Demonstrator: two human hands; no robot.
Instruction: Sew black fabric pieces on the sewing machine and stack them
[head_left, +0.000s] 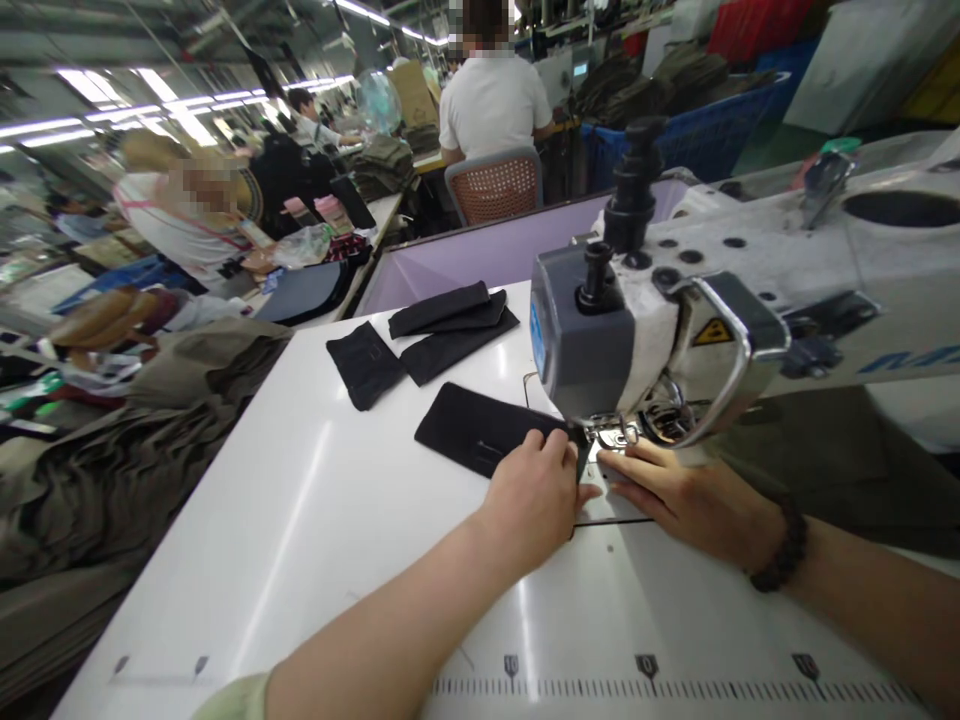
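Ruler marks (675,689): running along the near edge of the white surface (337,560).
Left hand (532,495): curling its fingers over the black fabric piece (465,425), thumb pointing right; whether it is pinching, I cannot tell.
Right hand (697,500): reaching in from the right, fingers extending beside the presser foot; a dark beaded bracelet (784,548) is circling the wrist.
Black fabric piece: lying flat on the surface, its right end sitting under the left hand, just beside the presser foot.
Sewing machine (825,270): standing over the surface at right, its head facing left.
Olive cloth heap (97,480): lying in folds beyond the surface's left edge.
Loose black pieces (367,365): resting beyond the fabric piece, some overlapping.
Person in white (495,105): sitting on a chair (495,188), back turned.
Blue basket (690,130): holding dark cloth, right of the chair.
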